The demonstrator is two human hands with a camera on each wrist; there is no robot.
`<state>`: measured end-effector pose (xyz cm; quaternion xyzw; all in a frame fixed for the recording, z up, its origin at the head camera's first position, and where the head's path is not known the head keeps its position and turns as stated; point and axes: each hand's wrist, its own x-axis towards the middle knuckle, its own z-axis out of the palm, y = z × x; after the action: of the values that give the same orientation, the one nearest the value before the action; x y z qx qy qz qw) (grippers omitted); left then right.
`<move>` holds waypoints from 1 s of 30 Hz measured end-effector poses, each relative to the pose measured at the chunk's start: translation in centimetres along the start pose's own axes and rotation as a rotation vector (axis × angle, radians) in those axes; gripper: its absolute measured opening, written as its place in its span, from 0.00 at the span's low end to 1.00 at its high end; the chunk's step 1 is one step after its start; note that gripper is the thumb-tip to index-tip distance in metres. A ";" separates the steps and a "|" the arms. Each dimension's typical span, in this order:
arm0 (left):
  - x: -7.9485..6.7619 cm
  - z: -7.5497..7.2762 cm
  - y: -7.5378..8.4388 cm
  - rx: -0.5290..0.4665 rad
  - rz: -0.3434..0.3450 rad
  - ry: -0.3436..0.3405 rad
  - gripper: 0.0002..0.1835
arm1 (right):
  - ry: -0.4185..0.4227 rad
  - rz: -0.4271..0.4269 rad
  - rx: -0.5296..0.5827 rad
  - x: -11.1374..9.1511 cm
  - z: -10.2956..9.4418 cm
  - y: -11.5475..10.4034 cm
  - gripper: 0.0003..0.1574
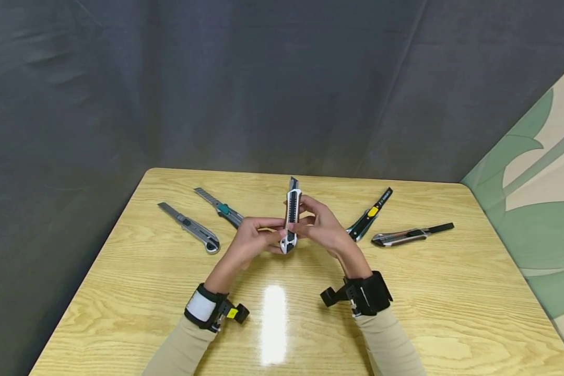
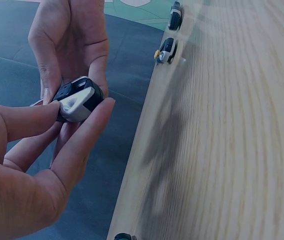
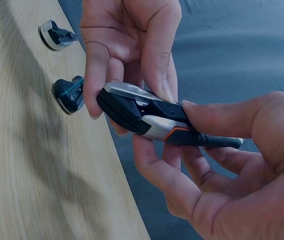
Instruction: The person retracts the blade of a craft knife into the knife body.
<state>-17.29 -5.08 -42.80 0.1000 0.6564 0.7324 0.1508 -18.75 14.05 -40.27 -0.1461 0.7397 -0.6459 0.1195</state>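
Cutter [image 1: 292, 216] in fingers [image 3: 222, 119] above wood tbl [image 1: 122, 313] (dk cloth [image 1: 282, 89] behind).

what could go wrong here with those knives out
The blade of the held knife is exposed, and the right hand grips not far below it, so a slip might cut a finger. Both hands hold it with their fingers, so it could drop. The left hand, if lowered carelessly, might bump the teal-marked knife lying close by with its blade out.
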 end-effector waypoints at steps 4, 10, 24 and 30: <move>0.0 0.0 -0.1 0.004 -0.005 0.007 0.14 | -0.010 0.018 0.008 0.0 0.0 0.0 0.30; 0.1 -0.2 0.0 0.015 -0.006 0.008 0.14 | 0.000 0.062 0.003 0.0 0.0 0.0 0.32; 0.1 0.0 0.1 0.025 0.008 0.014 0.14 | 0.005 0.094 0.010 0.0 0.0 -0.1 0.30; 0.1 0.2 -0.1 0.006 0.020 0.013 0.15 | -0.021 0.077 0.007 0.0 -0.1 0.0 0.31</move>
<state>-17.32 -4.86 -42.88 0.1024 0.6584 0.7326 0.1388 -18.76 14.14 -40.23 -0.1239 0.7412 -0.6418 0.1528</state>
